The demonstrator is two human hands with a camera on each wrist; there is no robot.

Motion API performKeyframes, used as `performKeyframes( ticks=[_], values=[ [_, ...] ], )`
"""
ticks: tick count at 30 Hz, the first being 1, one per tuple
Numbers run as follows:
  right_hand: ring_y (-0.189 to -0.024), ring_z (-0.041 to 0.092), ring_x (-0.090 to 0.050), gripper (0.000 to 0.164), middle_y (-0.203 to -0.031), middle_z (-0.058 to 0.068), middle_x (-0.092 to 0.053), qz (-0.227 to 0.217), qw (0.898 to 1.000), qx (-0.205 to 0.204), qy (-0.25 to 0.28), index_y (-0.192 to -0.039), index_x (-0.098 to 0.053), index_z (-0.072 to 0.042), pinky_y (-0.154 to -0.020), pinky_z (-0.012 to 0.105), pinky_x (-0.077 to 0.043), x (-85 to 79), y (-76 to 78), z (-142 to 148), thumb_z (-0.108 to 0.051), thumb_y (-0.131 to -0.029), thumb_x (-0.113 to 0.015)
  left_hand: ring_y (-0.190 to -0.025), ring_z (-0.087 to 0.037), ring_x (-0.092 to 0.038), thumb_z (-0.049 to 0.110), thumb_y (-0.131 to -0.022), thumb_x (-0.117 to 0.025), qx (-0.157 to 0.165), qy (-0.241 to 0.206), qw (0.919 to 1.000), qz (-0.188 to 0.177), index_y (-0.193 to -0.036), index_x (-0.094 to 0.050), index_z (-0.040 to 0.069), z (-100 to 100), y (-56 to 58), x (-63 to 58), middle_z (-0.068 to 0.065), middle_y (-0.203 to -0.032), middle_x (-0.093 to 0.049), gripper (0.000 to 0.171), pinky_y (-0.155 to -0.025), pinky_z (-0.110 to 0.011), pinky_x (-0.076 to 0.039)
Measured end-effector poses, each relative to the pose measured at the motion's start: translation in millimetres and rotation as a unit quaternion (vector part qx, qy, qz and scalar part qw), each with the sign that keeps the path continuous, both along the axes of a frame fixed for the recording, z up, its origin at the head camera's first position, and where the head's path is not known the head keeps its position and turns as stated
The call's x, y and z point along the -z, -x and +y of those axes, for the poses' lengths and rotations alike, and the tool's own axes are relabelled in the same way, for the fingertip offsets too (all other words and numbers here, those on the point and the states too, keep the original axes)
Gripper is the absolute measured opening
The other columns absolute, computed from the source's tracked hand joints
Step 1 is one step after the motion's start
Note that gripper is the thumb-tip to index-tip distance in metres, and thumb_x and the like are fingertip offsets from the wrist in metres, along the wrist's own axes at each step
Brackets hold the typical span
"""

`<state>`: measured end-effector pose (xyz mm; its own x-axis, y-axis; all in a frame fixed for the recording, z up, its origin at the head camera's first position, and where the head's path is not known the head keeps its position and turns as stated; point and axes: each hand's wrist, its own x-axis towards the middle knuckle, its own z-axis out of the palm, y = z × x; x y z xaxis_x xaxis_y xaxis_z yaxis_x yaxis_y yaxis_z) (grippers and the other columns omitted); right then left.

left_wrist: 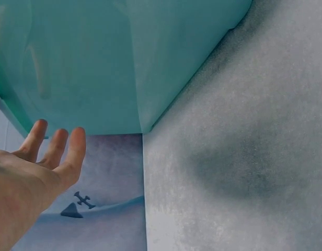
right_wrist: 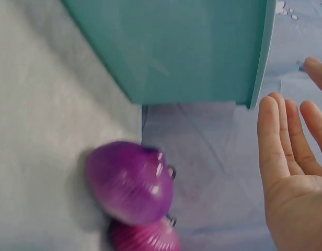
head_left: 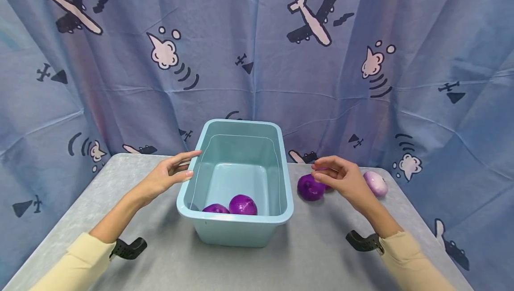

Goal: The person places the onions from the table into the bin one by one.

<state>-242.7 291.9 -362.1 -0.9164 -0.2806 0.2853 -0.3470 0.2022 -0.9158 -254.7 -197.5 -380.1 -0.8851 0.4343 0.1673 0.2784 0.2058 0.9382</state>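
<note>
A light-blue plastic basin (head_left: 237, 233) stands on the table, with two purple onions (head_left: 243, 205) inside at its near end. My left hand (head_left: 166, 175) is at the basin's left rim, fingertips right at the edge and fingers loosely extended; in the left wrist view these fingers (left_wrist: 72, 154) show beside the outer wall. To the right of the basin my right hand (head_left: 341, 177) hovers over a purple onion (head_left: 310, 188), holding nothing. The right wrist view shows its fingers (right_wrist: 269, 138) relaxed and apart from that onion. Behind it is a pinker onion (right_wrist: 145, 238), mostly hidden in the head view.
A pale pinkish-white onion (head_left: 375, 184) lies near the table's right edge, beyond my right wrist. The grey table (head_left: 313, 255) ends at a blue curtain (head_left: 257, 59) printed with planes, hanging close behind the basin. Dark straps (head_left: 129, 248) sit on both wrists.
</note>
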Motion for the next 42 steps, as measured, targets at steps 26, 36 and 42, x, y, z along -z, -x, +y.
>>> performKeyframes(
  ticks=[26,36,42],
  values=[
    [-0.103,0.019,-0.070,0.038,-0.114,0.007,-0.068,-0.027,0.999,0.036,-0.007,-0.125,-0.055,0.015,-0.083,0.031,-0.056,49.0,-7.0,51,0.002,-0.094,-0.072,-0.139,-0.034,-0.041,0.019,-0.101,-0.065,0.003,-0.010,0.9999,-0.002,-0.155,-0.045,0.018,-2,-0.1,2.4,-0.012,-0.157,-0.039,0.058,-0.104,-0.044,-0.043],
    [-0.100,0.011,-0.068,0.044,-0.122,0.028,-0.062,-0.010,0.995,0.080,-0.056,-0.129,-0.055,0.013,-0.083,0.023,-0.054,63.6,-8.9,58,-0.006,-0.094,-0.074,-0.137,-0.037,-0.042,0.020,-0.101,-0.066,0.003,-0.012,0.9999,-0.006,-0.155,-0.045,0.019,-2,0.9,1.9,-0.012,-0.156,-0.039,0.058,-0.103,-0.045,-0.043],
    [-0.102,0.008,-0.067,0.044,-0.124,0.024,-0.061,-0.012,0.994,0.091,-0.066,-0.132,-0.053,0.012,-0.082,0.024,-0.055,62.6,-11.9,78,-0.007,-0.097,-0.071,-0.135,-0.037,-0.044,0.020,-0.100,-0.067,0.003,-0.013,0.9999,-0.007,-0.155,-0.045,0.019,-1,1.4,2.0,-0.012,-0.154,-0.041,0.059,-0.103,-0.043,-0.044]
  ],
)
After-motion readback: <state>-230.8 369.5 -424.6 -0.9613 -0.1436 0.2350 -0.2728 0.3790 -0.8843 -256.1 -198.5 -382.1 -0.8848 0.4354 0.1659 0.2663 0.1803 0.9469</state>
